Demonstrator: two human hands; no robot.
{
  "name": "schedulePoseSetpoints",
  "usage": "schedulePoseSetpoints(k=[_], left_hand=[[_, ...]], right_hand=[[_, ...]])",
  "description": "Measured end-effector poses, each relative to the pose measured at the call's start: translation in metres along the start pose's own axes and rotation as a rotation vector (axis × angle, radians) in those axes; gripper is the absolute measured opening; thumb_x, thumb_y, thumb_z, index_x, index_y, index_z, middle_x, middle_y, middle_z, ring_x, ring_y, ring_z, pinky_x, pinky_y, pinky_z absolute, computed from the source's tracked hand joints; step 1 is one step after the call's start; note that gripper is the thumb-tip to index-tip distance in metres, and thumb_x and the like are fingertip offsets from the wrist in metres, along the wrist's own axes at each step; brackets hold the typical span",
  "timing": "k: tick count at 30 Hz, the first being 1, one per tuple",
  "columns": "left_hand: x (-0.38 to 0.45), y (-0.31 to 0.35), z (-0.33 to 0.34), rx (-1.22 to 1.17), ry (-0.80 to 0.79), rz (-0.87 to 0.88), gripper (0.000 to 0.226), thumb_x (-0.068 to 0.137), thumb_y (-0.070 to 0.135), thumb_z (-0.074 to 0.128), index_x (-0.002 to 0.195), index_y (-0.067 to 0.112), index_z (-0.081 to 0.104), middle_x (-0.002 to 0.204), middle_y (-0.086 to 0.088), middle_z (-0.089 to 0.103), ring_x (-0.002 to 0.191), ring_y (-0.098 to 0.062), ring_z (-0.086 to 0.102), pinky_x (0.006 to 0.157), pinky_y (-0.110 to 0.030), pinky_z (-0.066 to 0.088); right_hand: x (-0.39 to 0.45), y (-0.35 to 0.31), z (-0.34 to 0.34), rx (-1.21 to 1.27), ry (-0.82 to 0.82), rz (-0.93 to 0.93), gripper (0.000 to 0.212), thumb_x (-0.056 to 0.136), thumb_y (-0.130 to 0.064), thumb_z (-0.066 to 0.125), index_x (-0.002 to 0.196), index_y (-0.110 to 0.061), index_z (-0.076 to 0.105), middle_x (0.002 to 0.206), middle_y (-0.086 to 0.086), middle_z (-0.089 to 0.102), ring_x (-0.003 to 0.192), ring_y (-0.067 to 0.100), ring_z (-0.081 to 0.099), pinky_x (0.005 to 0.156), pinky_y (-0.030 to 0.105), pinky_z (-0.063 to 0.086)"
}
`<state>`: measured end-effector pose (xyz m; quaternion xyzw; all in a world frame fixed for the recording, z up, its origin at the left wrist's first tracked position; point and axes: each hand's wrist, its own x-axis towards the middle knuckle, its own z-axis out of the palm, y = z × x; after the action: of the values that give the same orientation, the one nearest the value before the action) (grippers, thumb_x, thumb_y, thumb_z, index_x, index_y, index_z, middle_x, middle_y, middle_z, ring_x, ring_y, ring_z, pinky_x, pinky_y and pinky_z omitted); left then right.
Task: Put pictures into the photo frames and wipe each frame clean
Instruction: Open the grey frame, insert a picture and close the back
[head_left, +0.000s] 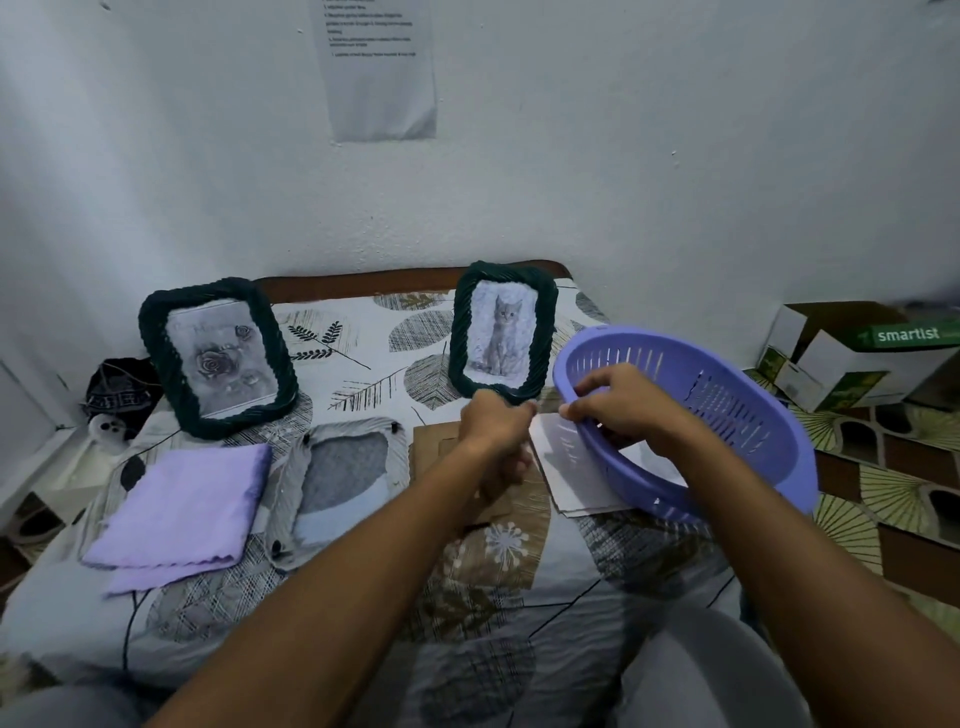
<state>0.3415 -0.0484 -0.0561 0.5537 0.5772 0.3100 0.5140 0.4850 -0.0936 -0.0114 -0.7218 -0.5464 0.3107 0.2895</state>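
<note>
**A:** From the head camera, what is each hand doing?

**B:** The left hand has its grip curled round the bottom edge of the cat frame, a dark green braided frame with a grey kitten picture in it. The frame stands upright at the far side of the worktop, near the wall. The right hand pinches the near rim of the purple basket, fingers over the rim and thumb beneath, and the basket is tilted with its far side raised.

**A:** And the other frames?

**B:** The rose frame, also dark green and braided, leans back at the far left with a grey rose picture inside. In front of it, a grey frame lies flat, back side up, with small black clips at its corners.

**A:** Where is the cloth?

**B:** The purple cloth lies folded on the left of the worktop, just beside the grey frame.

**A:** Any loose pictures?

**B:** White sheets lie under the basket's near edge, and a brown backing board lies flat beneath the left wrist. What is printed on the sheets cannot be told.

**A:** Anything off the worktop?

**B:** An open cardboard box on the right, and a printed paper on the wall.
</note>
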Motion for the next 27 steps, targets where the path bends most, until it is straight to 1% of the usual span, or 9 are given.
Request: schedulePoseSetpoints(k=[2, 4, 7, 9, 13, 18, 20, 22, 27], left_hand=[[0.000, 0.008, -0.007, 0.045, 0.047, 0.104, 0.034, 0.092, 0.031, 0.061, 0.079, -0.001, 0.060, 0.070, -0.018, 0.067, 0.053, -0.033, 0.066, 0.059, -0.051, 0.059], [-0.003, 0.016, -0.008, -0.039, 0.006, 0.141, 0.032, 0.092, 0.029, 0.062, 0.089, -0.003, 0.060, 0.077, -0.017, 0.066, 0.055, -0.031, 0.066, 0.057, -0.049, 0.059], [-0.010, 0.026, -0.002, -0.152, -0.118, 0.106, 0.038, 0.091, 0.029, 0.065, 0.103, -0.006, 0.056, 0.083, -0.018, 0.064, 0.055, -0.024, 0.064, 0.051, -0.038, 0.057], [-0.011, 0.026, 0.005, -0.169, -0.162, 0.091, 0.038, 0.088, 0.026, 0.068, 0.107, -0.002, 0.051, 0.085, -0.018, 0.064, 0.055, -0.022, 0.063, 0.050, -0.036, 0.056], [-0.011, 0.023, 0.013, -0.169, -0.176, 0.092, 0.025, 0.087, 0.017, 0.070, 0.091, 0.007, 0.048, 0.082, -0.017, 0.063, 0.054, -0.020, 0.060, 0.049, -0.035, 0.056], [-0.012, 0.025, 0.013, -0.181, -0.175, 0.097, 0.022, 0.087, 0.015, 0.070, 0.083, 0.010, 0.049, 0.075, -0.015, 0.063, 0.054, -0.019, 0.060, 0.050, -0.035, 0.058], [-0.011, 0.026, 0.013, -0.174, -0.171, 0.094, 0.022, 0.087, 0.015, 0.070, 0.084, 0.011, 0.048, 0.075, -0.015, 0.064, 0.053, -0.019, 0.060, 0.050, -0.035, 0.058], [-0.011, 0.025, 0.014, -0.174, -0.170, 0.090, 0.024, 0.087, 0.015, 0.070, 0.086, 0.012, 0.046, 0.075, -0.015, 0.064, 0.052, -0.018, 0.059, 0.051, -0.035, 0.058], [-0.010, 0.025, 0.014, -0.198, -0.158, 0.071, 0.026, 0.086, 0.015, 0.071, 0.093, 0.010, 0.046, 0.077, -0.015, 0.063, 0.049, -0.018, 0.056, 0.050, -0.034, 0.056]], right_hand=[[0.005, 0.006, -0.009, 0.053, 0.023, 0.020, 0.022, 0.089, -0.031, 0.066, 0.097, -0.010, 0.067, 0.085, 0.014, 0.066, 0.068, 0.026, 0.065, 0.053, 0.029, 0.053], [0.017, 0.017, -0.024, 0.048, 0.114, 0.056, 0.022, 0.092, -0.028, 0.063, 0.097, -0.006, 0.065, 0.088, 0.017, 0.066, 0.073, 0.031, 0.067, 0.060, 0.034, 0.057], [0.034, 0.041, -0.046, -0.218, 0.226, 0.135, 0.018, 0.086, -0.014, 0.069, 0.093, 0.002, 0.064, 0.083, 0.023, 0.067, 0.068, 0.034, 0.067, 0.065, 0.042, 0.059], [0.036, 0.053, -0.054, -0.449, 0.187, 0.219, 0.033, 0.078, -0.018, 0.078, 0.100, 0.002, 0.063, 0.084, 0.018, 0.066, 0.070, 0.031, 0.065, 0.064, 0.038, 0.055], [0.031, 0.059, -0.055, -0.602, 0.093, 0.316, 0.051, 0.067, -0.030, 0.087, 0.090, -0.001, 0.052, 0.082, 0.016, 0.058, 0.066, 0.029, 0.062, 0.058, 0.036, 0.053], [0.034, 0.060, -0.051, -0.609, 0.045, 0.369, 0.064, 0.063, -0.026, 0.090, 0.106, 0.001, 0.051, 0.111, 0.023, 0.059, 0.082, 0.034, 0.063, 0.067, 0.039, 0.055], [0.035, 0.062, -0.053, -0.628, 0.107, 0.361, 0.064, 0.062, -0.022, 0.089, 0.110, -0.001, 0.053, 0.110, 0.020, 0.061, 0.091, 0.036, 0.064, 0.075, 0.042, 0.056], [0.037, 0.064, -0.056, -0.626, 0.181, 0.347, 0.054, 0.064, -0.019, 0.088, 0.103, -0.005, 0.053, 0.102, 0.017, 0.061, 0.094, 0.035, 0.063, 0.074, 0.039, 0.053], [0.044, 0.072, -0.066, -0.493, 0.225, 0.344, 0.043, 0.062, -0.021, 0.087, 0.094, -0.001, 0.066, 0.078, 0.014, 0.065, 0.074, 0.028, 0.066, 0.067, 0.035, 0.055]])
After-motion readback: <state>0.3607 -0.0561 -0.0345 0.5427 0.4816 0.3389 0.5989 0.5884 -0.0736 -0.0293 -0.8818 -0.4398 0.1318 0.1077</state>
